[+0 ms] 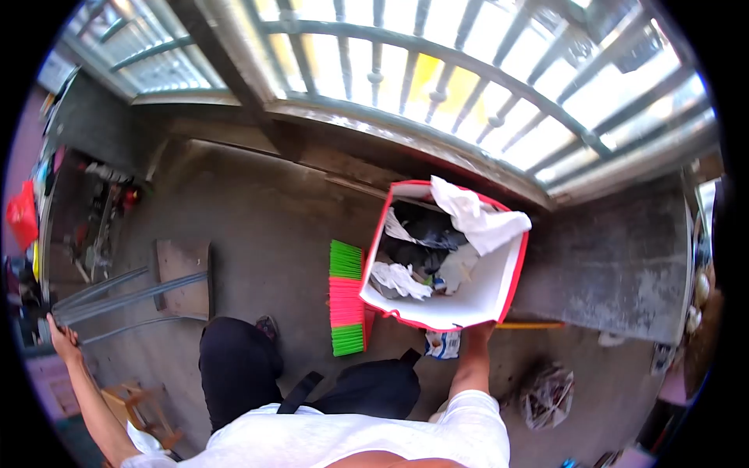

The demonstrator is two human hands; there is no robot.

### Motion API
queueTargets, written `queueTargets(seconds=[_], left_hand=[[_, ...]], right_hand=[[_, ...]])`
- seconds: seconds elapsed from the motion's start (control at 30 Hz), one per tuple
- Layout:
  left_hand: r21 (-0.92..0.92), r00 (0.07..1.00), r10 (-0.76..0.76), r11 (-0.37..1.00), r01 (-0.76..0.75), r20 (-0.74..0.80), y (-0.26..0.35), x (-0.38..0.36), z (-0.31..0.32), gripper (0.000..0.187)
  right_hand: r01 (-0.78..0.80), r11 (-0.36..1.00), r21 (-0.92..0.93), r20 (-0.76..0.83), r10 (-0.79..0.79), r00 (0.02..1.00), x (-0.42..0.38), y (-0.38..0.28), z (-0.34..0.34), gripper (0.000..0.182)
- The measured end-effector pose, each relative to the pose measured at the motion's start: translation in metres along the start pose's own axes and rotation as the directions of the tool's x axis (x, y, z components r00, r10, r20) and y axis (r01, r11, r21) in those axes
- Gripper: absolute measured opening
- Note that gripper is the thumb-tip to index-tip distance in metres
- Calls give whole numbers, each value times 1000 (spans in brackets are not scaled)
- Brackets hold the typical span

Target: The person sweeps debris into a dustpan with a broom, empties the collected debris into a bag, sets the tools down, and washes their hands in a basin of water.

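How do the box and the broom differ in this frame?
The box is hollow, with crumpled paper inside; the broom shows as a strip of bristles. The box is white inside with a red rim; the broom's bristles run green, red, green. The right hand is at the box's near edge, not the broom's bristles. Both show red.

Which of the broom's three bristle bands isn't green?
The middle band, between the other two: it is pinkish red, while the upper band and lower band are green.
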State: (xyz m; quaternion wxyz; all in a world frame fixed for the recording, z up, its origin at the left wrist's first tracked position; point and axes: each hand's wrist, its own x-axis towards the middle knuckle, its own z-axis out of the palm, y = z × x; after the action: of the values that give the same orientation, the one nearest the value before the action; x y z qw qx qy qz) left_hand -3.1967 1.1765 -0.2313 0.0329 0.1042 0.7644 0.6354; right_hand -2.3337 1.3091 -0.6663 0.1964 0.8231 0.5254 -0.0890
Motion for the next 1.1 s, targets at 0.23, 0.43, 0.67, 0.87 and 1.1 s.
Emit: queueTargets(seconds=[0.23, 0.43, 0.67, 0.87, 1.1], left_hand=[[99, 991, -130, 986, 131, -14, 2, -16, 8, 37], [126, 951, -309, 944, 306, 5, 20, -25, 7, 42], [121, 920, -388, 912, 391, -54, 83, -20, -32, 45], [-53, 898, -430, 903, 427, -95, 169, -24, -87, 47], [-56, 909, -412, 911, 409, -70, 192, 7, -96, 42]], right_hand=[[374, 913, -163, -11, -381, 925, -28, 4, -64, 47], [464, 884, -63, 553, -356, 753, -93, 5, -148, 41], [507, 862, 21, 531, -440, 725, -208, -86, -338, 35], [5, 882, 471, 740, -398, 542, -267, -90, -416, 48], [451, 854, 257, 476, -519, 710, -318, -128, -478, 39]])
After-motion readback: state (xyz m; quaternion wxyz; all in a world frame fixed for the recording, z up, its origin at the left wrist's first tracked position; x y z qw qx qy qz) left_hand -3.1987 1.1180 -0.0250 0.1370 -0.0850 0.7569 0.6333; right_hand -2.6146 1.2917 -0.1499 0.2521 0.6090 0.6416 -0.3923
